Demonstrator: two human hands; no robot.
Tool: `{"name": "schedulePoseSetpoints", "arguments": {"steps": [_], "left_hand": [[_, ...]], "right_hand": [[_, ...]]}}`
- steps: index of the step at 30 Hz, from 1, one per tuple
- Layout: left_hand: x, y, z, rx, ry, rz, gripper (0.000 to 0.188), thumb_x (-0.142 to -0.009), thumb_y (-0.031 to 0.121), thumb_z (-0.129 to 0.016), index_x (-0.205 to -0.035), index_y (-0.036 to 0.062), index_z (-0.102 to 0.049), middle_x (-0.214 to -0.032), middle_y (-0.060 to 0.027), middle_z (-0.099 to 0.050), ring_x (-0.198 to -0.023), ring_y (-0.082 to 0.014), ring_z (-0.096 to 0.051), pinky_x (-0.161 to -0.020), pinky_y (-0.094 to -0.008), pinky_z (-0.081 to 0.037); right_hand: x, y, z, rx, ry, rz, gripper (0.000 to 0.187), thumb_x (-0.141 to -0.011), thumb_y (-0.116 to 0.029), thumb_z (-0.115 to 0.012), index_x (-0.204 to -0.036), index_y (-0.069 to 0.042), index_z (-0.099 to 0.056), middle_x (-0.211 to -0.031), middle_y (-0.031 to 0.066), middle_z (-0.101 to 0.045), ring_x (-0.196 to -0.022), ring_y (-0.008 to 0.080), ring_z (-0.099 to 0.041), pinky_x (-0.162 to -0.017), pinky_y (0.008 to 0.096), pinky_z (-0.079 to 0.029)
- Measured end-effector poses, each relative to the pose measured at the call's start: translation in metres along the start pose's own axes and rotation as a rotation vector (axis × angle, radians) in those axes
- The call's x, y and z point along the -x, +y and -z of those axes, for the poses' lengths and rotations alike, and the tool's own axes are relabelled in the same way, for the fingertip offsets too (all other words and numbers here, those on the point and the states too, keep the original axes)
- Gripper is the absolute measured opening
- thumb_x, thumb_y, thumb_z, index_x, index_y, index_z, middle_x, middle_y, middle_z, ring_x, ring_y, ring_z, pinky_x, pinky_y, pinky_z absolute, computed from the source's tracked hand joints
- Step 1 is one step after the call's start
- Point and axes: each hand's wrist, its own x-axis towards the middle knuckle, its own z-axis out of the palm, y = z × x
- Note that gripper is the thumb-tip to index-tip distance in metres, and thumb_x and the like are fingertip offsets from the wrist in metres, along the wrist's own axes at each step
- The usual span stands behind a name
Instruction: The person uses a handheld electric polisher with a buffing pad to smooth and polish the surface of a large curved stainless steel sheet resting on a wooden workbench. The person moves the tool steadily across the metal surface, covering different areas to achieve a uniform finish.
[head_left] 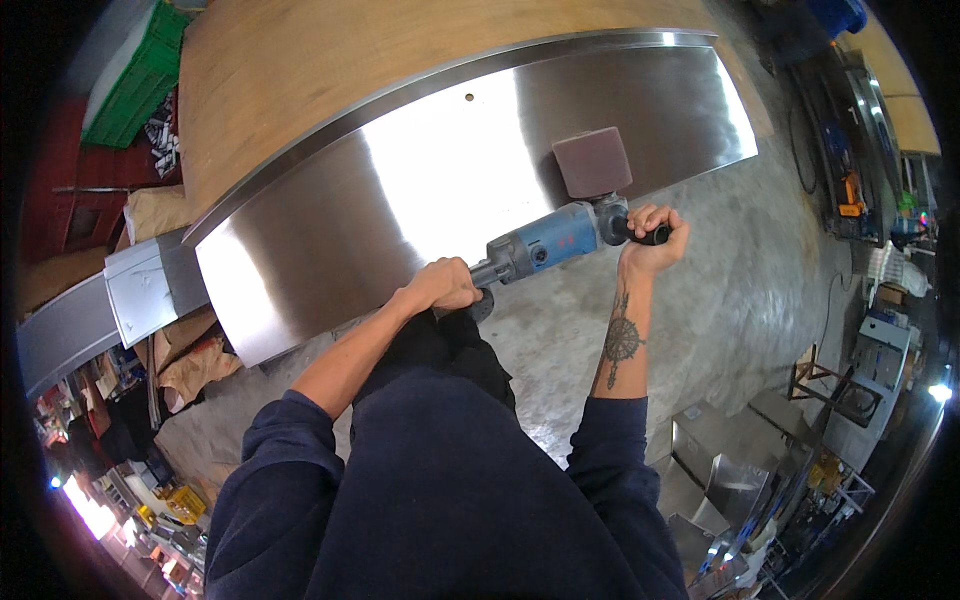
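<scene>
Both my hands hold a blue and grey power polisher (pixel 545 243) across the near edge of a long, shiny sheet-metal panel (pixel 310 225). My left hand (pixel 443 284) is wrapped round its rear grip. Around the black side handle at its front end, my right hand (pixel 655 238) is closed. A brownish-pink abrasive drum (pixel 592 162) at the tool's head lies over the right part of the panel; I cannot tell whether it touches the metal. The panel has a raised far edge and a small hole (pixel 469 97) near it.
Beneath the panel is a wooden tabletop (pixel 330 50). A green crate (pixel 135 75) and a white box (pixel 150 285) stand on the left. Metal sheets and boxes (pixel 735 480) are stacked at the lower right on the concrete floor (pixel 740 300). Tools and equipment line the right side.
</scene>
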Motion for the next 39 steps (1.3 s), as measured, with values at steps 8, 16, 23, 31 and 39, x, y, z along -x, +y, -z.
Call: {"name": "schedulePoseSetpoints", "arguments": {"steps": [8, 16, 23, 31, 39], "left_hand": [[0.072, -0.076, 0.011, -0.017, -0.049, 0.068, 0.041, -0.082, 0.037, -0.078, -0.085, -0.0035, -0.077, -0.087, -0.0300, -0.074, -0.085, -0.0452, -0.075, -0.080, -0.0515, -0.058], [0.140, -0.179, 0.022, 0.032, -0.044, -0.015, 0.042, -0.082, 0.037, -0.077, -0.086, -0.0053, -0.077, -0.087, -0.0291, -0.075, -0.085, -0.0458, -0.074, -0.080, -0.0523, -0.058], [0.191, -0.275, 0.023, -0.017, -0.061, -0.092, 0.037, -0.081, 0.036, -0.077, -0.085, -0.0004, -0.079, -0.084, -0.0259, -0.076, -0.082, -0.0439, -0.074, -0.078, -0.0517, -0.057], [0.268, -0.353, 0.036, 0.044, -0.098, -0.125, 0.038, -0.080, 0.036, -0.077, -0.084, -0.0008, -0.079, -0.082, -0.0263, -0.075, -0.079, -0.0448, -0.073, -0.076, -0.0524, -0.057], [0.342, -0.426, 0.036, -0.017, -0.082, -0.046, 0.045, -0.079, 0.036, -0.076, -0.087, -0.0078, -0.075, -0.086, -0.0324, -0.073, -0.086, -0.0488, -0.074, -0.079, -0.0539, -0.057]], "right_hand": [[0.098, 0.024, -0.052, 0.013, 0.029, -0.002, 0.046, -0.104, -0.031, -0.040, -0.065, -0.009, -0.044, -0.057, 0.0071, -0.043, -0.054, 0.0191, -0.039, -0.059, 0.0365, -0.039], [0.202, 0.051, -0.115, 0.082, 0.029, 0.020, 0.045, -0.104, -0.032, -0.040, -0.066, -0.009, -0.045, -0.059, 0.0077, -0.045, -0.056, 0.0185, -0.040, -0.060, 0.0352, -0.038], [0.291, 0.078, -0.168, 0.096, 0.024, 0.061, 0.044, -0.104, -0.032, -0.040, -0.067, -0.008, -0.046, -0.058, 0.0079, -0.046, -0.056, 0.0182, -0.040, -0.060, 0.0350, -0.037], [0.382, 0.105, -0.220, 0.119, 0.000, 0.071, 0.044, -0.104, -0.029, -0.039, -0.066, -0.009, -0.047, -0.057, 0.0071, -0.046, -0.056, 0.0181, -0.039, -0.060, 0.0349, -0.037], [0.479, 0.125, -0.263, 0.170, -0.061, 0.027, 0.045, -0.104, -0.028, -0.041, -0.064, -0.008, -0.046, -0.058, 0.0082, -0.046, -0.056, 0.0186, -0.040, -0.059, 0.0358, -0.036]]}}
